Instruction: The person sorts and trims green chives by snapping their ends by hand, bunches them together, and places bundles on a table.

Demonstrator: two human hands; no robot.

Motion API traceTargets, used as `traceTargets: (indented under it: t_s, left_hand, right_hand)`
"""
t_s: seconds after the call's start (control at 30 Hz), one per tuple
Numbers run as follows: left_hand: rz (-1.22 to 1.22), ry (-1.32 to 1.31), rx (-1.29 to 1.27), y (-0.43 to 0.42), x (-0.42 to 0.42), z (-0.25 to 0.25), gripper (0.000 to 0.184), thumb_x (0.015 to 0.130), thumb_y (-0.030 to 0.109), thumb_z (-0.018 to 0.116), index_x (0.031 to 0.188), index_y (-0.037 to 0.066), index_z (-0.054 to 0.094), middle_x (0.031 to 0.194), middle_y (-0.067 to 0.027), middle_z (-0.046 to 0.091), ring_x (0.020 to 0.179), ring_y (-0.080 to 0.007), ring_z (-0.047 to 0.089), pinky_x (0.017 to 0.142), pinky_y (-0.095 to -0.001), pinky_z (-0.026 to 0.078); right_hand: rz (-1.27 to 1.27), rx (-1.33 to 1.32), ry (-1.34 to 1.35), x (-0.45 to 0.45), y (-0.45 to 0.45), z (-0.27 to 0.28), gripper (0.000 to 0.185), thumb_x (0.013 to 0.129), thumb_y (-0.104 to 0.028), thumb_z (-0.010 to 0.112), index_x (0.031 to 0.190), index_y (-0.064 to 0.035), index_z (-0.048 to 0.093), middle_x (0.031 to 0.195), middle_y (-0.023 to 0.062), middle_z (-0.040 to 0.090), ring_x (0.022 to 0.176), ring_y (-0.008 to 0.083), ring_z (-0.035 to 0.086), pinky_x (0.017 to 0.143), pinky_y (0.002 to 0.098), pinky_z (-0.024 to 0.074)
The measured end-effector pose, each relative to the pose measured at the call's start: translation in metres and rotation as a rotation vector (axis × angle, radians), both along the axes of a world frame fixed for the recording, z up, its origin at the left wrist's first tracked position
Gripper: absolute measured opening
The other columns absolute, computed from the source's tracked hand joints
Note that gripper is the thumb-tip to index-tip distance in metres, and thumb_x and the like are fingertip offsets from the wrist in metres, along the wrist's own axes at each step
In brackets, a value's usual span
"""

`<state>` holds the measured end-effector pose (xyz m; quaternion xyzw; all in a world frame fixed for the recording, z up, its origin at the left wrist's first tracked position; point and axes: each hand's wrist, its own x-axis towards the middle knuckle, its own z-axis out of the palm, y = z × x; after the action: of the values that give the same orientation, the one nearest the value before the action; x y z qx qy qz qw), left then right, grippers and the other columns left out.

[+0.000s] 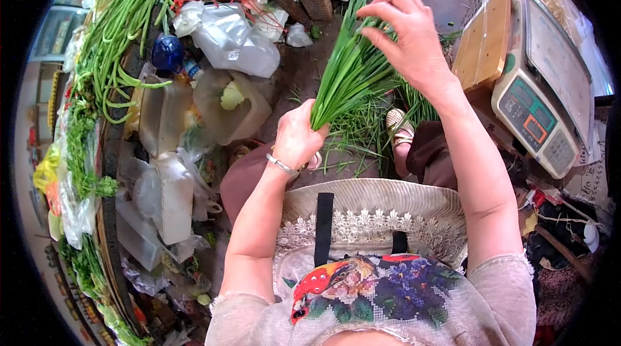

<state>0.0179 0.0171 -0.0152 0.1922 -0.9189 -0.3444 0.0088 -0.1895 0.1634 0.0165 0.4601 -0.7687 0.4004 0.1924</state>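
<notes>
A bunch of long green leafy stalks point(349, 71) stands out from my left hand point(299, 136), whose fingers are wrapped round its lower end. Near the top of the bunch is my right hand point(404, 35), thumb and forefinger apart and curved beside the leaf tips. Whether its fingertips touch a leaf is hard to tell. Loose green blades point(352, 129) lie scattered on the floor below the bunch, between my feet.
At the right stands a weighing scale point(537, 113) beside a wooden board point(485, 42). Long beans point(119, 35) and leafy herbs point(81, 145) line the left. Plastic bags point(226, 39), a translucent tub point(236, 103) and a wooden block point(316, 2) lie nearer the middle.
</notes>
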Motion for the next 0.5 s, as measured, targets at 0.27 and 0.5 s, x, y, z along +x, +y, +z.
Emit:
traceTargets:
  t_s: [0.27, 0.5]
  left_hand:
    - [-0.004, -0.014, -0.067, 0.0, 0.001, -0.003, 0.02, 0.078, 0.008, 0.063, 0.096, 0.001, 0.06, 0.086, -0.0218, 0.063, 0.083, -0.0408, 0.062, 0.072, -0.0412, 0.049]
    - [0.014, -0.032, -0.075, -0.001, 0.001, -0.002, 0.021, 0.079, 0.009, 0.063, 0.098, 0.002, 0.059, 0.085, -0.0216, 0.063, 0.084, -0.0407, 0.062, 0.072, -0.0425, 0.049]
  right_hand:
    - [0.067, 0.246, -0.027, 0.013, -0.002, -0.007, 0.01, 0.079, -0.017, 0.066, 0.088, -0.0118, 0.068, 0.093, 0.0039, 0.058, 0.099, 0.0258, 0.051, 0.089, 0.0388, 0.0386]
    - [0.066, 0.304, -0.033, 0.015, -0.008, -0.01, 0.009, 0.079, -0.013, 0.06, 0.084, -0.0075, 0.065, 0.089, 0.0094, 0.059, 0.093, 0.0289, 0.057, 0.084, 0.0404, 0.0427]
